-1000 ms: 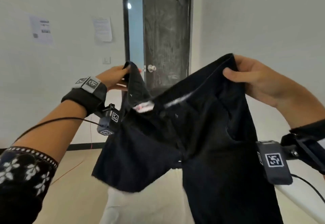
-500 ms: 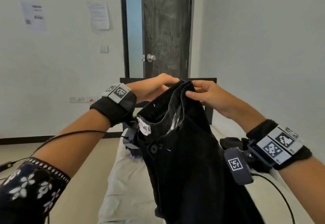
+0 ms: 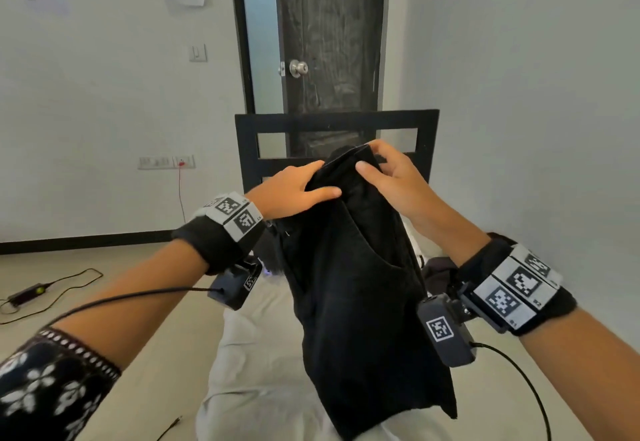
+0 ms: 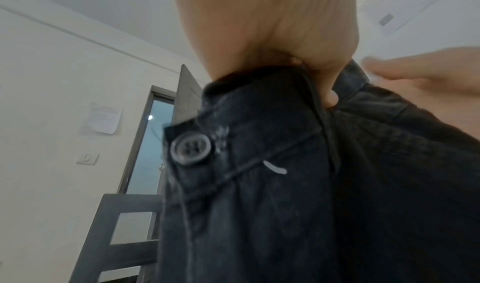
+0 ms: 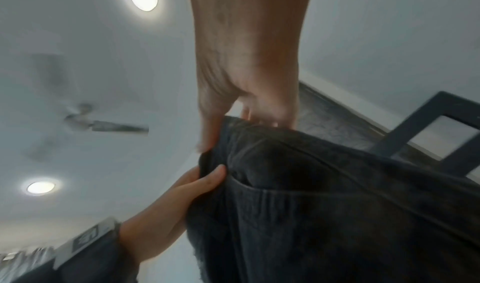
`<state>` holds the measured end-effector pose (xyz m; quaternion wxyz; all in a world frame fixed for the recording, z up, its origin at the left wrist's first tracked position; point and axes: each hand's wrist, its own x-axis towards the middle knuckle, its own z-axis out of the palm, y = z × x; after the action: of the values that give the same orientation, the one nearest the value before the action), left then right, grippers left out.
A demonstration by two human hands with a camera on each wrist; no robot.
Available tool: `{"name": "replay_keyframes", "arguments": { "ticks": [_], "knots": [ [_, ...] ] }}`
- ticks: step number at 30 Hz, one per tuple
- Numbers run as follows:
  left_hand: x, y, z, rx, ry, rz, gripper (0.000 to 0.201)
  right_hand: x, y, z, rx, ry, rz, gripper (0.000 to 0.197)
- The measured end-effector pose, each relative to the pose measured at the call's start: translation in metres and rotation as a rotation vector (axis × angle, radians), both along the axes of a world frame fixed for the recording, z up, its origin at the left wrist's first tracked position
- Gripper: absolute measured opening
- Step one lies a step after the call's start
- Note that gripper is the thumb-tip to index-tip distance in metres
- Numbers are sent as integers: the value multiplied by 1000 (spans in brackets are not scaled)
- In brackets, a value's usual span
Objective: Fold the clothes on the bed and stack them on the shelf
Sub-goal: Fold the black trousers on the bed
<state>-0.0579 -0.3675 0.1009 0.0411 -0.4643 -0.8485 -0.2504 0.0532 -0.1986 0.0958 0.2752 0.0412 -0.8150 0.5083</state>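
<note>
A pair of black denim shorts [image 3: 360, 288] hangs folded in half lengthwise over the bed [image 3: 263, 364]. My left hand [image 3: 294, 191] grips the waistband from the left, thumb laid across the front. My right hand [image 3: 388, 174] pinches the same waistband edge from the right, close beside the left. In the left wrist view the shorts [image 4: 298, 184] show a grey button [image 4: 190, 148] below my left hand [image 4: 298, 65]. The right wrist view shows my right hand [image 5: 246, 113] holding the top of the shorts [image 5: 324, 205], with the left hand [image 5: 182, 195] gripping lower down. No shelf is in view.
The bed's pale sheet runs ahead to a black slatted footboard [image 3: 336, 122]. A dark door [image 3: 329, 32] stands open behind it. Another dark garment [image 3: 438, 267] lies on the bed at right. A cable and adapter [image 3: 31, 291] lie on the floor at left. Wall close on the right.
My hands came together from far apart, bringing the two sides of the waistband together so the shorts hang folded in half. Both hands and shorts dropped lower.
</note>
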Motion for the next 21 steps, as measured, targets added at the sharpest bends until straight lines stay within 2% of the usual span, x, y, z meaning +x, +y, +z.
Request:
{"name": "replay_keyframes", "arguments": {
  "ticks": [2, 3, 4, 6, 8, 10, 11, 13, 14, 17, 19, 21],
  "knots": [
    [-7, 1, -2, 61, 29, -47, 47, 0, 8, -8, -110, -90, 83, 54],
    [-9, 0, -1, 100, 43, -54, 45, 2, 13, -14, -115, -166, 110, 70],
    [-11, -1, 0, 149, 56, -56, 44, 5, 18, -23, -76, -254, 127, 77],
    [-16, -3, 3, 220, 73, -46, 42, 12, 25, -46, 51, -426, 134, 70],
    [-22, -6, 4, 220, 80, -29, 43, 13, 33, -79, -43, -527, 170, 69],
    [-31, -8, 1, 215, 73, -4, 47, 8, 40, -116, -125, -627, 200, 81],
    [-37, -10, -3, 231, 70, 12, 48, 5, 42, -135, -98, -704, 216, 83],
    [-50, -14, -8, 265, 52, 62, 48, -3, 44, -172, 14, -868, 208, 66],
    [-56, -17, -9, 264, 49, 83, 47, -9, 47, -191, 70, -889, 151, 54],
    [-73, -30, -6, 231, 70, 123, 42, -21, 65, -208, 152, -706, -83, 30],
    [-87, -44, -8, 249, 59, 198, 35, -21, 76, -187, 251, -510, -281, 15],
    [-102, -59, -14, 296, 29, 274, 30, -15, 84, -161, 326, -300, -436, 9]
  ]
}}
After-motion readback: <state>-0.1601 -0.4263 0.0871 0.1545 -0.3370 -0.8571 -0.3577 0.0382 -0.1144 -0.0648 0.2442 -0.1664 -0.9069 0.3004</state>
